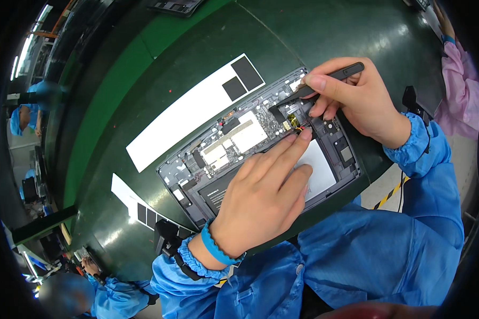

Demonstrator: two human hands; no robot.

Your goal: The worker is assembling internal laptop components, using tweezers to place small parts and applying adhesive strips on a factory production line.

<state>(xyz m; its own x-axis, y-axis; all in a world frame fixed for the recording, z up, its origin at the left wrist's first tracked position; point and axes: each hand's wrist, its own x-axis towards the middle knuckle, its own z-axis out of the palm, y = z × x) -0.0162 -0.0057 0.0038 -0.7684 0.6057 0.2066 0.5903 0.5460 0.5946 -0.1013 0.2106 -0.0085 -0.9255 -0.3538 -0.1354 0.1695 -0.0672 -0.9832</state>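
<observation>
An opened tablet-like device (353, 173) lies tilted on the green table, its insides bare: a circuit board (269, 121), a battery (213, 192) and a pale panel. My left hand (263, 194) rests over it, fingers stretched out, with two fingertips touching thin coloured wires (300, 128) beside the board. In my right hand (367, 103) is a pair of black tweezers (332, 78), pinched between thumb and fingers. Their tips point down at a black piece (276, 113) on the board; whether they grip it, I cannot tell.
Behind the device lies a white backing sheet (175, 119) with dark rectangular pads. Another strip with pads (124, 195) is at left. A dark device (176, 5) sits at the far edge. Co-workers in blue (120, 300) and pink (460, 87) sleeves are at the sides.
</observation>
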